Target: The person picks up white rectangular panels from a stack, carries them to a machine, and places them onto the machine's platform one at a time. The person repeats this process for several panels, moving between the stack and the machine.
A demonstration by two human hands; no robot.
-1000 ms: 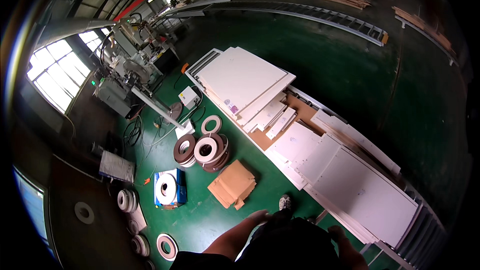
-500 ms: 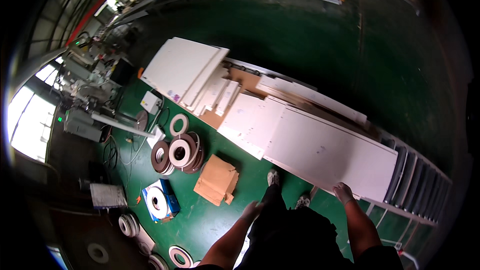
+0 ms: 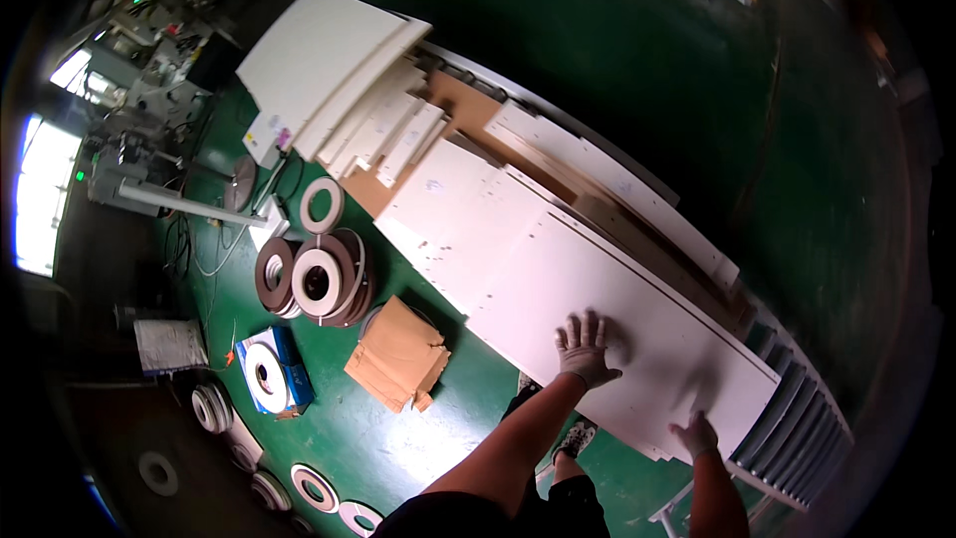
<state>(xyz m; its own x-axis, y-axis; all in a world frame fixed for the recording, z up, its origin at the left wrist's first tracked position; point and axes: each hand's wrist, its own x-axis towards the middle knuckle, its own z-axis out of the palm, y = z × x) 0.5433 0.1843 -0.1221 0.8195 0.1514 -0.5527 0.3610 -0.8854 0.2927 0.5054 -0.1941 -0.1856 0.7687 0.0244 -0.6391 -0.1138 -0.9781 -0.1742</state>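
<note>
My left hand (image 3: 588,351), in a pale glove, is held over the long white panel (image 3: 627,324) with its fingers spread and nothing in it. Whether its palm touches the panel I cannot tell. Further right, my right hand (image 3: 697,433), also gloved, is at the panel's near edge close to its right end. Its thumb and a finger stick out apart, and I see nothing held. Small dark holes dot the panel. Another white board (image 3: 438,209) lies along its left end, and narrow white strips (image 3: 558,144) run behind it.
A roller conveyor (image 3: 797,428) shows at the right end. Large white panels (image 3: 319,60) are stacked at the far left. On the green floor lie rolls of edge banding (image 3: 317,281), a brown cardboard piece (image 3: 398,354) and a blue box (image 3: 297,379). Machinery (image 3: 149,159) stands at left.
My left hand has come up from beside my body to over the long panel, fingers spread. My right hand remains near the panel's near edge, toward its right end. The view has shifted.
</note>
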